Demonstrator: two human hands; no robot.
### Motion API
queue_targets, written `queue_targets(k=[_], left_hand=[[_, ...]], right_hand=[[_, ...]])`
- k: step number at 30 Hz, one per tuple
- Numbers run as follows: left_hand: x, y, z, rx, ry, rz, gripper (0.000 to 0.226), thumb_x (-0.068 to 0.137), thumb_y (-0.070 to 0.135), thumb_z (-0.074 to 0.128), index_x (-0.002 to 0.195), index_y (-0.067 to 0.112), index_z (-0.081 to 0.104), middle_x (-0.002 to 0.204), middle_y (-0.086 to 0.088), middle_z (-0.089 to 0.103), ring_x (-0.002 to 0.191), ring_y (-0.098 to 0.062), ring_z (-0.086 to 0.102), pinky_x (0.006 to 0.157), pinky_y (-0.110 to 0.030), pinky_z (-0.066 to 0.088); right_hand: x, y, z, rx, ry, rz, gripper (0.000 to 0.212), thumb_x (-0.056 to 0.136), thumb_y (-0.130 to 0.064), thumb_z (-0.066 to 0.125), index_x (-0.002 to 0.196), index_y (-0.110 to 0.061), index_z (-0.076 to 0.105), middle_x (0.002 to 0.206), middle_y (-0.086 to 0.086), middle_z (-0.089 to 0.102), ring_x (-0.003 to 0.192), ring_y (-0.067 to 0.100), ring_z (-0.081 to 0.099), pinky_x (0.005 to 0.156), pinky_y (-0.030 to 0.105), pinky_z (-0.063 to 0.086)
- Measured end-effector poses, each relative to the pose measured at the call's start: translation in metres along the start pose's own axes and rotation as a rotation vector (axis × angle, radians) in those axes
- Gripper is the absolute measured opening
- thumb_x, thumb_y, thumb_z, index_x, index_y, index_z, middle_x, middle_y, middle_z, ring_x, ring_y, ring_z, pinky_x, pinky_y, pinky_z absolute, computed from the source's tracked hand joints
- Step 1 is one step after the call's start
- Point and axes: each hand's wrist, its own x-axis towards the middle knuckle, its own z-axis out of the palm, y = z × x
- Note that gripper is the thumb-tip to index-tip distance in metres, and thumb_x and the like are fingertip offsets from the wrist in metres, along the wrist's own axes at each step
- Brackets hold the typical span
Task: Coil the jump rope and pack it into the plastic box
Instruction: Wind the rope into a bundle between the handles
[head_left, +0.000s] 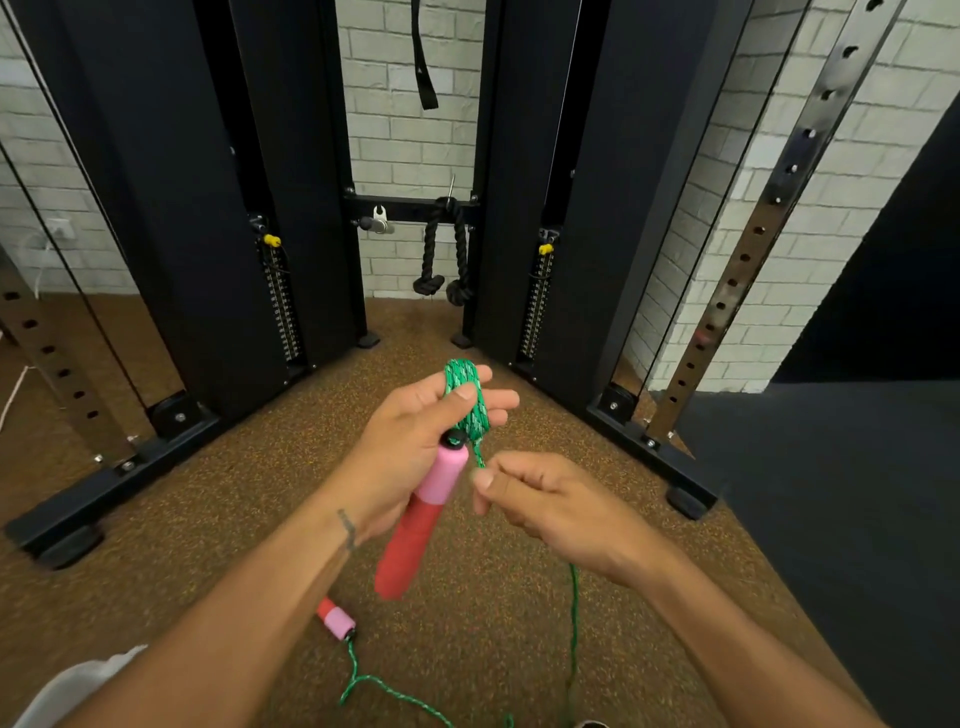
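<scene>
Left hand (415, 441) grips one handle (426, 514), jump rope (465, 395) looped round its fingers; right hand (545, 504) pinches the slack below. Rope looks light and limp; I'd clamp the loops by thumb. Trailing end and other handle (336, 619) lie on the floor (234, 493).

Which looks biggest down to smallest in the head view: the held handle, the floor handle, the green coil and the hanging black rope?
1. Held handle, nearest the camera.
2. Hanging black rope and green coil: too close to rank; the rope hangs far back.
3. Floor handle, farther away than its held twin.
</scene>
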Motion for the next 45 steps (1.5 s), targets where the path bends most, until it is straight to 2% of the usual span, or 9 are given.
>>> queue_targets(k=[5,9,11,15,23,31,34,36,45], left_hand=[[0.001,-0.009,0.001,0.515,-0.012,0.079,0.03,0.103,0.024,0.047,0.132,0.023,0.055,0.11,0.011,0.075,0.102,-0.004,0.069,0.097,-0.039,0.053],[-0.001,-0.011,-0.002,0.838,-0.089,0.023,0.022,0.101,0.039,0.046,0.113,0.029,0.061,0.076,0.009,0.064,0.064,-0.011,0.057,0.061,-0.036,0.05],[-0.002,-0.01,0.001,0.683,-0.192,-0.073,0.022,0.102,0.037,0.044,0.106,0.028,0.065,0.076,0.006,0.066,0.066,-0.012,0.059,0.063,-0.036,0.047],[-0.004,-0.007,0.008,0.236,-0.339,-0.183,0.032,0.103,0.021,0.042,0.118,0.003,0.064,0.094,-0.015,0.076,0.081,-0.016,0.069,0.081,-0.026,0.054],[-0.006,-0.002,0.005,0.102,-0.425,-0.168,0.038,0.092,0.025,0.056,0.121,0.002,0.064,0.092,-0.01,0.075,0.082,-0.017,0.067,0.079,-0.023,0.054],[-0.008,0.0,0.01,-0.065,-0.314,-0.068,0.028,0.092,0.02,0.057,0.111,0.002,0.067,0.08,-0.008,0.074,0.07,-0.013,0.066,0.068,-0.02,0.053],[-0.007,-0.002,0.013,-0.111,-0.209,-0.034,0.029,0.088,0.021,0.057,0.11,0.006,0.069,0.081,-0.006,0.075,0.069,-0.01,0.066,0.068,-0.018,0.053],[-0.005,-0.003,0.014,-0.116,-0.19,-0.031,0.032,0.086,0.019,0.055,0.112,0.005,0.068,0.085,-0.007,0.076,0.069,-0.009,0.067,0.069,-0.017,0.053],[0.009,-0.006,0.008,-0.177,-0.036,0.007,0.033,0.093,0.022,0.053,0.121,0.009,0.065,0.107,-0.01,0.076,0.083,-0.008,0.07,0.072,-0.022,0.057]], right_hand=[[-0.004,-0.001,-0.01,-0.078,0.042,-0.106,0.031,0.096,-0.043,0.058,0.075,-0.022,0.066,0.061,-0.011,0.056,0.057,0.004,0.044,0.058,0.022,0.035],[-0.006,0.001,-0.021,-0.039,0.106,-0.145,0.029,0.091,-0.05,0.058,0.078,-0.026,0.069,0.08,0.012,0.068,0.078,0.016,0.065,0.077,0.041,0.052],[-0.005,0.001,-0.026,-0.005,0.166,-0.178,0.027,0.092,-0.05,0.059,0.084,-0.026,0.069,0.085,0.004,0.072,0.085,0.021,0.069,0.085,0.048,0.054],[-0.001,0.002,-0.032,0.109,0.258,-0.208,0.027,0.095,-0.038,0.055,0.089,-0.014,0.065,0.077,-0.015,0.064,0.078,0.003,0.06,0.074,0.023,0.05],[0.004,0.001,-0.03,0.29,0.327,-0.11,0.02,0.095,-0.032,0.057,0.084,-0.017,0.061,0.058,-0.017,0.056,0.049,-0.005,0.05,0.047,0.008,0.037],[0.014,0.012,-0.025,0.52,0.217,0.074,0.024,0.102,-0.03,0.051,0.089,-0.023,0.07,0.067,-0.002,0.05,0.052,0.006,0.035,0.051,0.024,0.027],[0.02,0.014,-0.02,0.559,0.231,0.063,0.026,0.103,-0.027,0.047,0.108,-0.017,0.07,0.068,-0.001,0.05,0.051,0.006,0.035,0.05,0.023,0.028],[0.023,0.013,-0.019,0.529,0.244,0.091,0.027,0.104,-0.027,0.047,0.102,-0.029,0.074,0.066,-0.003,0.052,0.049,0.004,0.036,0.049,0.021,0.029],[0.026,0.011,-0.011,0.34,0.132,0.154,0.029,0.102,-0.035,0.05,0.082,-0.03,0.07,0.065,-0.005,0.056,0.051,0.007,0.047,0.05,0.023,0.037]])
